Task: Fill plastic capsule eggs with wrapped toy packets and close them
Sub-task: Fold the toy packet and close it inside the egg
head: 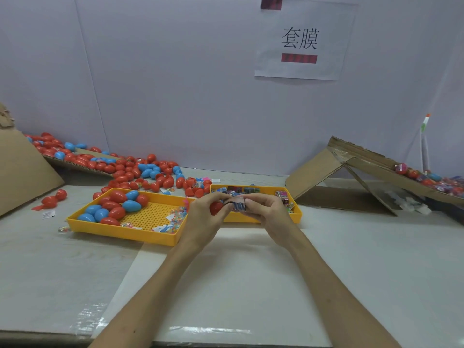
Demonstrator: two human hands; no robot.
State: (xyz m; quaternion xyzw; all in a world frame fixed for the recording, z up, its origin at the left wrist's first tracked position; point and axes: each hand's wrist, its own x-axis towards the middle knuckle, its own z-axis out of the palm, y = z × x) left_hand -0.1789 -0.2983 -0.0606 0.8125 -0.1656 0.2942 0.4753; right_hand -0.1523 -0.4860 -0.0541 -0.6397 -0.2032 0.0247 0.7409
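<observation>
My left hand (204, 217) grips a red capsule egg (216, 207) in front of the right yellow tray (253, 218). My right hand (263, 209) pinches a blue wrapped toy packet (238, 205) right against the egg's open side. More wrapped packets (238, 190) lie in that right tray. The left yellow tray (130, 232) holds red and blue eggs (118, 204) and several small clear packets (173, 219).
A big heap of red and blue eggs (130, 169) spills off a cardboard ramp at the back left. A folded cardboard ramp (351, 172) at the right carries wrapped eggs (426, 179). A paper sign (301, 38) hangs on the wall.
</observation>
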